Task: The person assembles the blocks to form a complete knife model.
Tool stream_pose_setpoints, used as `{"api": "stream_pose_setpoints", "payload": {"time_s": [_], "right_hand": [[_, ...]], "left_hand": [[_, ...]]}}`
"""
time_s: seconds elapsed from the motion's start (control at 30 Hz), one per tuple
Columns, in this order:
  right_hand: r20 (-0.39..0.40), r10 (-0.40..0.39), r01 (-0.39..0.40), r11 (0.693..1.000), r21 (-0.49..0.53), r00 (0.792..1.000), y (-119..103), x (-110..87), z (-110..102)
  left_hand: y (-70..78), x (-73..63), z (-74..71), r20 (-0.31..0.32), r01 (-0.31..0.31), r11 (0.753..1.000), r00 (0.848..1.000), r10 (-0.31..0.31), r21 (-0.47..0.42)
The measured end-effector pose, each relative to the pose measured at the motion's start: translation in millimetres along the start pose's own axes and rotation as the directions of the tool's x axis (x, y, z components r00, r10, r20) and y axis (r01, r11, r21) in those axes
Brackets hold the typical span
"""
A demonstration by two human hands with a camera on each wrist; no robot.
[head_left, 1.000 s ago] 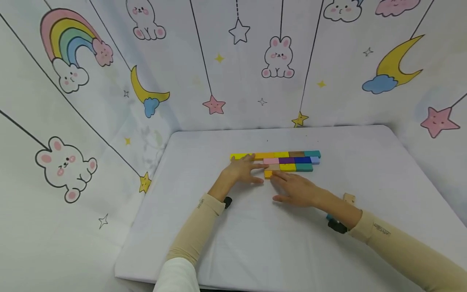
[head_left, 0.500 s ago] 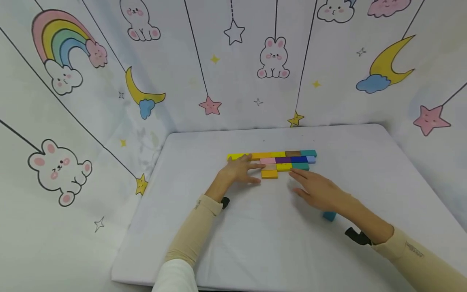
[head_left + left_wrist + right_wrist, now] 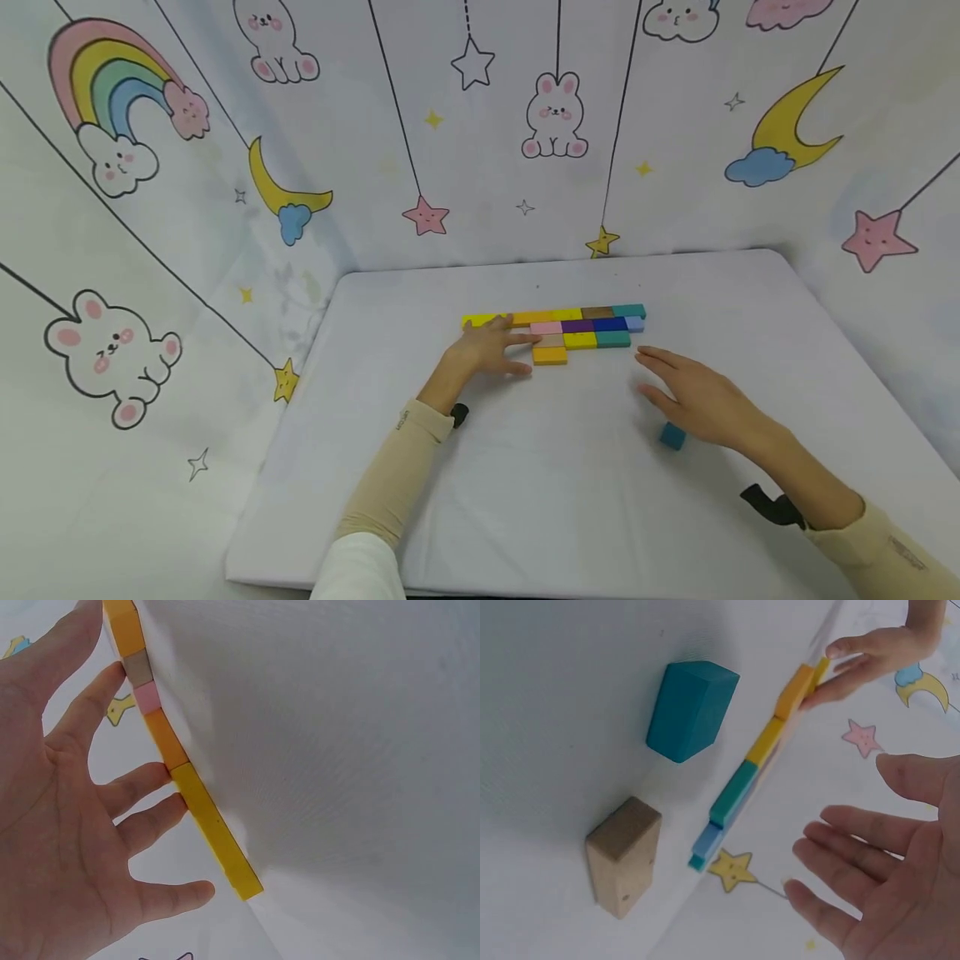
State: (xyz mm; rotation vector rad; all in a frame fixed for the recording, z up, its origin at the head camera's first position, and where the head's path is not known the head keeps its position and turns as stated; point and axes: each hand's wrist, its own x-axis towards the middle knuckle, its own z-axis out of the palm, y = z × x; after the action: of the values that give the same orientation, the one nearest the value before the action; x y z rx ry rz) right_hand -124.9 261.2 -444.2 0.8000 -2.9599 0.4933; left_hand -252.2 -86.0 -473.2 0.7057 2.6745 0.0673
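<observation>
Flat coloured blocks lie in stepped rows on the white table. In the head view, an orange block point(image 3: 550, 356) forms the nearest row alone, touching the row of tan, yellow point(image 3: 580, 340) and teal point(image 3: 613, 339) blocks. My left hand point(image 3: 489, 348) has its fingers spread at the rows' left ends; in the left wrist view fingertips touch the long yellow strip point(image 3: 214, 829) and the tan block point(image 3: 138, 667). My right hand point(image 3: 701, 396), fingers extended and holding nothing, hovers right of the rows. Below it is a loose teal block point(image 3: 672, 436).
A loose wooden block point(image 3: 624, 859) stands near the teal one in the right wrist view; my right hand and arm hide it in the head view. Behind the table point(image 3: 525, 500) hangs a printed cloth backdrop point(image 3: 495, 167).
My right hand has drawn away from the orange block, moving right above the loose teal block. The orange block stays put, now uncovered. My left hand holds its place at the rows.
</observation>
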Motion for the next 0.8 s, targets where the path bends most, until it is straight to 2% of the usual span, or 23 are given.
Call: {"api": "stream_pose_setpoints", "payload": {"time_s": [0.47,0.67,0.8], "right_hand": [[-0.116,0.079,-0.075,0.997,0.036,0.990,17,-34.3,11],[-0.116,0.145,-0.141,0.989,0.047,0.983,23,-51.2,16],[-0.115,0.155,-0.150,0.987,0.053,0.981,27,-62.4,20]], "left_hand": [[0.7,-2.6,-2.1,-0.005,0.007,1.000,1.000,-0.007,0.010],[2.5,-2.6,-2.4,-0.008,-0.001,1.000,1.000,0.001,0.010],[2.6,-1.5,-1.4,-0.008,-0.002,1.000,1.000,0.002,0.020]]}}
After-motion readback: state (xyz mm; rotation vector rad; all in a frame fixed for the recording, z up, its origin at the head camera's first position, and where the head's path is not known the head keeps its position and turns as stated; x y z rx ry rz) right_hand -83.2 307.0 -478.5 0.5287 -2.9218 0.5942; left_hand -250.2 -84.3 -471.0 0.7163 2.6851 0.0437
